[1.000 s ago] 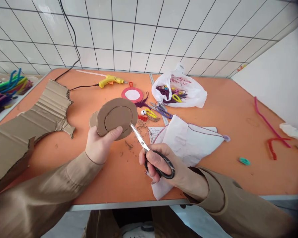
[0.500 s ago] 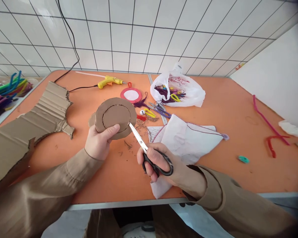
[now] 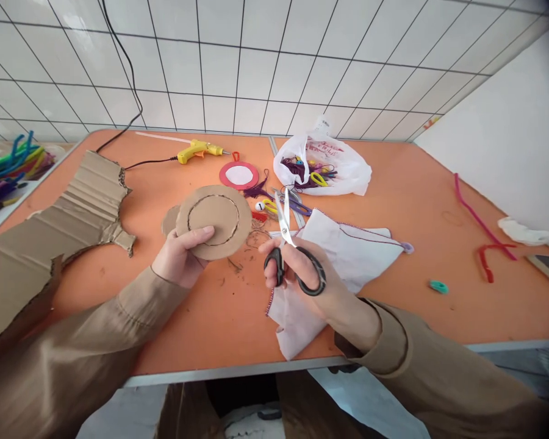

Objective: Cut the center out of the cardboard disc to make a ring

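Observation:
My left hand (image 3: 183,253) grips a round cardboard disc (image 3: 235,244) by its lower left edge, thumb on top and fingers underneath. A cut line runs in a circle inside the disc's rim, and the middle piece is still in place. Another bit of cardboard (image 3: 169,221) shows behind the disc at its left. In my right hand (image 3: 306,268) are black-handled scissors (image 3: 284,228), blades parted and pointing up and away from me, apart from the disc. Beneath the right hand lies a white cloth (image 3: 343,247) with dark red stitched edges.
At left rests a large cut corrugated cardboard sheet (image 3: 73,213). A yellow glue gun (image 3: 196,150), a red-rimmed disc (image 3: 239,175) and a white plastic bag (image 3: 343,171) of craft bits stand at the back. Pipe cleaners (image 3: 480,213) and a teal coil (image 3: 438,286) lie at right.
The scissors have come away from the disc, moving right and up, and their blades have parted. The disc has turned flatter toward me in my left hand.

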`<state>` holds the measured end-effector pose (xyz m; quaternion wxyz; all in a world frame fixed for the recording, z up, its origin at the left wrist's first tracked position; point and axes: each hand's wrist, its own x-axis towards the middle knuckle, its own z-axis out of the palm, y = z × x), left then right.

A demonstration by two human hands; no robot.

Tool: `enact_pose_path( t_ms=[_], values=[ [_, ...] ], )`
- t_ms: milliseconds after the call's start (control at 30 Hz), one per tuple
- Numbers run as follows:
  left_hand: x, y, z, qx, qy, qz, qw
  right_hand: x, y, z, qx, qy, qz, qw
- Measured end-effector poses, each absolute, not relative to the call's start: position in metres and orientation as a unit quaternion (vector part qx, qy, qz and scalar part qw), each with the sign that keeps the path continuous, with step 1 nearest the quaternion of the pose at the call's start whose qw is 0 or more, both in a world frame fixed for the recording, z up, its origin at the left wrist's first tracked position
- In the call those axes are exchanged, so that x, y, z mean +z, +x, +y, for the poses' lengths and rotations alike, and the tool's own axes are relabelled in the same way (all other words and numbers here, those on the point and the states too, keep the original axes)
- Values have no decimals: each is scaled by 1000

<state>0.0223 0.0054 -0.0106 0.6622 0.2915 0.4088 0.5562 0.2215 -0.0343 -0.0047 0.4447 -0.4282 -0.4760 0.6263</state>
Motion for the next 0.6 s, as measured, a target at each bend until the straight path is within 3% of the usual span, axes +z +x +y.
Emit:
enact_pose_path(
  t_ms=[233, 467, 600],
  values=[
    [-12, 29, -5, 436, 392, 337, 737, 7, 217, -31, 609, -475, -494, 399],
    [-16, 37, -14, 414, 474, 281, 724, -5, 214, -32, 577, -465, -460, 489],
    [-18, 44, -16, 441, 469, 326, 693, -10, 212, -32, 592, -459, -453, 483]
  ],
)
